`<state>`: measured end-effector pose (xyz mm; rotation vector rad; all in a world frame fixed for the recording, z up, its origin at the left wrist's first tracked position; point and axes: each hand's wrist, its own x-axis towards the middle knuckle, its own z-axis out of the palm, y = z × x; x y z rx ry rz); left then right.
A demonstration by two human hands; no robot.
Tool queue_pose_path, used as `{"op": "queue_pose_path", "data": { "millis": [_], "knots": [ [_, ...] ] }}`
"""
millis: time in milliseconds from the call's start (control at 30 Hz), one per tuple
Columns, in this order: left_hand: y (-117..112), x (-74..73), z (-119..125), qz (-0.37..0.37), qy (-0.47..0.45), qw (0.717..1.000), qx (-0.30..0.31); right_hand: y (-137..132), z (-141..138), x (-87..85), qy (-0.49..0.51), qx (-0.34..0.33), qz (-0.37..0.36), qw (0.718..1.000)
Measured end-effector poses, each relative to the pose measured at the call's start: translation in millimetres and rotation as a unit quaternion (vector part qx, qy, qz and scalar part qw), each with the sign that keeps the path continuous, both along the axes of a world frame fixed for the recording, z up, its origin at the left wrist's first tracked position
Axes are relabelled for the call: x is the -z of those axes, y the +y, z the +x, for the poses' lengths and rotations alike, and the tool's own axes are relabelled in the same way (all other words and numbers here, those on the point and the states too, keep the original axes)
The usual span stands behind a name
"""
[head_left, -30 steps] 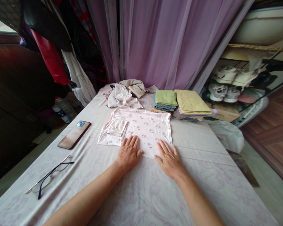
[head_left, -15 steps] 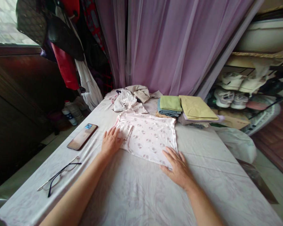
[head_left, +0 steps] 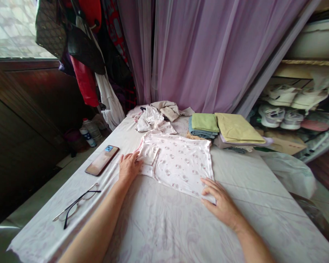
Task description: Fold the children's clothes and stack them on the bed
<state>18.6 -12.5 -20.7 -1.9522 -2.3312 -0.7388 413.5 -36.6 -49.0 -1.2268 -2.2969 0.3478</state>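
Pale pink printed garment (head_left: 181,164), laid flat on a patterned lilac sheet (head_left: 164,228), your two hands apart at its near edge.

Your left hand (head_left: 129,168) rests on the garment's left side, beside a folded-over flap, fingers spread and not clamped. Your right hand (head_left: 222,204) is at the near right corner, fingers curled over the hem; you cannot tell whether it pinches the cloth. The sheet runs on toward you past the hem. At the far edge, the garment lies just beside a crumpled pile of pale clothes (head_left: 156,118) and a folded green cloth (head_left: 204,122) stacked on blue; a folded yellow cloth (head_left: 238,128) is next to them. To your left, near your left hand, lie a smartphone (head_left: 102,160) and, nearer you, wire-framed glasses (head_left: 76,204). A lilac curtain (head_left: 208,54) hangs behind.
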Motion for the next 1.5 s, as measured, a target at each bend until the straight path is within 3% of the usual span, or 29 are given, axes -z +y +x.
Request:
{"op": "queue_pose_path", "data": {
  "millis": [200, 300, 500, 633, 767, 900, 1000, 1100, 1300, 1500],
  "knots": [
    [2.1, 5.8, -3.7, 0.069, -0.039, 0.995, 0.054, 1.8, 1.6, 0.7, 0.007, -0.006, 0.017, 1.0],
    [3.1, 7.9, -6.0, 0.063, -0.075, 0.991, 0.091, 2.5, 1.8, 1.3, 0.011, -0.008, 0.026, 1.0],
    [5.2, 7.7, -7.2, -0.002, -0.091, 0.993, 0.074, 2.2, 1.4, 2.5, 0.008, -0.001, 0.032, 0.999],
    [6.0, 10.1, -5.1, 0.024, -0.075, 0.995, 0.062, 1.8, 0.7, 3.3, 0.01, 0.005, 0.027, 1.0],
    [-0.3, 4.6, -3.4, 0.062, -0.124, 0.986, 0.095, 2.0, 2.6, 3.5, 0.013, -0.001, 0.017, 1.0],
    [-12.3, -12.3, -5.1, -0.004, -0.265, 0.95, 0.162, 3.7, 5.3, 4.3, 0.015, -0.015, 0.017, 1.0],
    [-18.9, -23.5, -10.1, -0.069, -0.349, 0.918, 0.176, 4.4, 4.1, 4.2, 0.013, -0.009, 0.025, 1.0],
    [-22.2, -30.6, -17.7, -0.151, -0.387, 0.891, 0.184, 3.5, 1.6, 2.3, 0.011, 0.003, 0.028, 1.0],
    [-27.3, -41.4, -32.0, -0.325, -0.444, 0.796, 0.252, -0.3, 6.2, -3.3, 0.018, -0.005, 0.001, 1.0],
    [-32.3, -45.1, -37.5, -0.353, -0.469, 0.771, 0.248, -1.2, 11.5, -6.2, 0.026, 0.014, -0.008, 1.0]
  ]
}}
